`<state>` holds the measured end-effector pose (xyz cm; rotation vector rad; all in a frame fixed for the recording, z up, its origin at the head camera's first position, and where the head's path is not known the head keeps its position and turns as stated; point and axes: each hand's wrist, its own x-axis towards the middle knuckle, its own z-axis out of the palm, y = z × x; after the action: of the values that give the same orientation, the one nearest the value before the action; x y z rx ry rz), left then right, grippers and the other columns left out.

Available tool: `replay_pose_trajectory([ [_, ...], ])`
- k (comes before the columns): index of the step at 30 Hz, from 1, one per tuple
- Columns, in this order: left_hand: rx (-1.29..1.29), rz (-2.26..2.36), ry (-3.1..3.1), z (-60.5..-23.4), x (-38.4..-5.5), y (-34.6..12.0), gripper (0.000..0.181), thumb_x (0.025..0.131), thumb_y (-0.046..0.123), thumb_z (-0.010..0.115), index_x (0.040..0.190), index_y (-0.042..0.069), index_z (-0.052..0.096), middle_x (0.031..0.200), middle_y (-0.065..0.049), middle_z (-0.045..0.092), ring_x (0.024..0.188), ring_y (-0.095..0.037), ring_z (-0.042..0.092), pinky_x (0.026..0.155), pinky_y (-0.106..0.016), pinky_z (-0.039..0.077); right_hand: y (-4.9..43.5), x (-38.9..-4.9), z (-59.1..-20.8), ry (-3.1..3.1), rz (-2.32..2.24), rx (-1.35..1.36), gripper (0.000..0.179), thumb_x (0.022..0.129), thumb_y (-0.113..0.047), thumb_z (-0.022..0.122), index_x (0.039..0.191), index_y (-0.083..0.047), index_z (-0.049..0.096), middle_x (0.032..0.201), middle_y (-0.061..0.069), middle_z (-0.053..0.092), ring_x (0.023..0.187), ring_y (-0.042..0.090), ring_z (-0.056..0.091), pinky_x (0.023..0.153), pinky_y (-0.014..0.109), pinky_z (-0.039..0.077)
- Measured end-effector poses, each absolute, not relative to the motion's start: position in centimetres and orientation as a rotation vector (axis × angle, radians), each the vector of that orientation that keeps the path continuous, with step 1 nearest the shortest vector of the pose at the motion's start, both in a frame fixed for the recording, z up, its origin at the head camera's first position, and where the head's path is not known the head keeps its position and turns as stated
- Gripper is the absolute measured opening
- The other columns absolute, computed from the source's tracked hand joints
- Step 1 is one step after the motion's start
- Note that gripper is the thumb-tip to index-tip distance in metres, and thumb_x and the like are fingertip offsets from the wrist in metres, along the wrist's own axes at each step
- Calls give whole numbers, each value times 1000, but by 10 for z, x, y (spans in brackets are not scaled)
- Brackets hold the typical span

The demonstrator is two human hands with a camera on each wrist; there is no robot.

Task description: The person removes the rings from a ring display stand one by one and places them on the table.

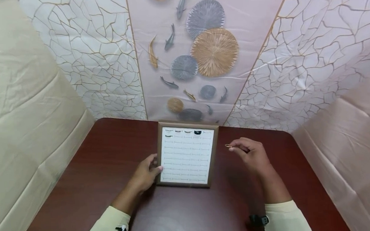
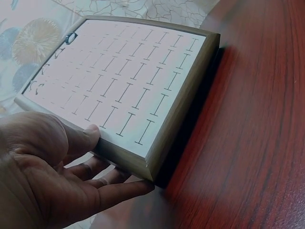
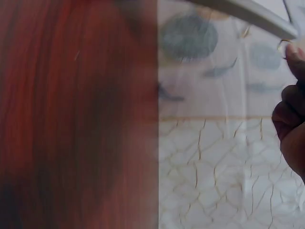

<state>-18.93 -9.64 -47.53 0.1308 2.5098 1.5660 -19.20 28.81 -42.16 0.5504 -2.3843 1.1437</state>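
Observation:
A ring display tray (image 1: pixel 187 158) with a wooden frame and a white slotted face stands tilted on the table. My left hand (image 1: pixel 145 174) grips its left side, thumb on the front edge and fingers behind the frame (image 2: pixel 128 162). Several rings sit in the slots at the top, among them a wide black ring (image 1: pixel 197 132) and, below the first slot, a thin dark ring (image 1: pixel 168 136). To the right of the tray, my right hand (image 1: pixel 252 155) pinches a thin gold-coloured ring (image 1: pixel 228 145) between thumb and fingertips, held above the table.
The dark red wooden table (image 1: pixel 111 142) has rounded far corners. A patterned cloth (image 1: pixel 252 98) hangs behind it, with beige padded panels (image 1: pixel 33 118) on both sides. Black straps with small devices (image 1: pixel 259 220) are around both wrists.

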Motion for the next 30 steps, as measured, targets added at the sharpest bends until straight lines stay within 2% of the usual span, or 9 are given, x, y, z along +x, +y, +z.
replay_pose_trajectory([
  [2, 127, 1546, 2521, -473, -189, -101, 59, 107, 8, 66, 160, -5, 45, 142, -29, 64, 135, -45, 62, 115, -61, 52, 295, -193, -424, -2550, 1139, 495, 18, 90, 10, 82, 96, -6, 80, 94, 11, 80, 77, 0, 61, 60, 18, 47],
  [5, 118, 1524, 2523, -469, -188, -106, 60, 108, 10, 66, 162, -4, 43, 145, -30, 62, 136, -45, 61, 112, -59, 54, 303, -196, -429, -2809, 1126, 401, 13, 94, 8, 79, 97, -5, 78, 104, 16, 83, 91, 12, 73, 67, 21, 54],
  [8, 113, 1519, 2507, -468, -188, -109, 62, 109, 11, 66, 164, -3, 40, 147, -32, 60, 135, -45, 62, 107, -56, 58, 309, -199, -436, -2978, 1110, 322, 10, 96, 8, 76, 95, -2, 77, 107, 19, 83, 94, 22, 76, 67, 24, 55],
  [10, 115, 1519, 2502, -467, -187, -110, 63, 109, 11, 66, 164, -4, 40, 148, -33, 60, 135, -45, 62, 106, -54, 59, 312, -201, -442, -3038, 1066, 298, 11, 95, 8, 76, 91, -3, 77, 105, 17, 84, 93, 21, 77, 68, 24, 56],
  [17, 139, 1533, 2475, -468, -188, -108, 63, 109, 11, 65, 164, -5, 39, 149, -35, 57, 135, -46, 61, 95, -47, 64, 327, -198, -453, -3156, 775, 224, 15, 88, 5, 76, 81, -8, 78, 83, 4, 80, 79, 14, 69, 74, 31, 55],
  [22, 159, 1534, 2459, -472, -190, -101, 63, 108, 10, 66, 164, -5, 39, 149, -35, 57, 135, -46, 61, 92, -44, 64, 340, -192, -459, -3241, 663, 32, 12, 83, 0, 78, 78, -11, 78, 81, 3, 78, 79, 17, 66, 74, 34, 56],
  [30, 168, 1535, 2448, -475, -192, -98, 63, 108, 10, 66, 163, -5, 39, 149, -35, 58, 135, -46, 61, 92, -44, 65, 345, -190, -466, -3307, 567, -44, 17, 90, -6, 80, 75, -13, 78, 79, -2, 75, 77, 16, 62, 75, 34, 56],
])
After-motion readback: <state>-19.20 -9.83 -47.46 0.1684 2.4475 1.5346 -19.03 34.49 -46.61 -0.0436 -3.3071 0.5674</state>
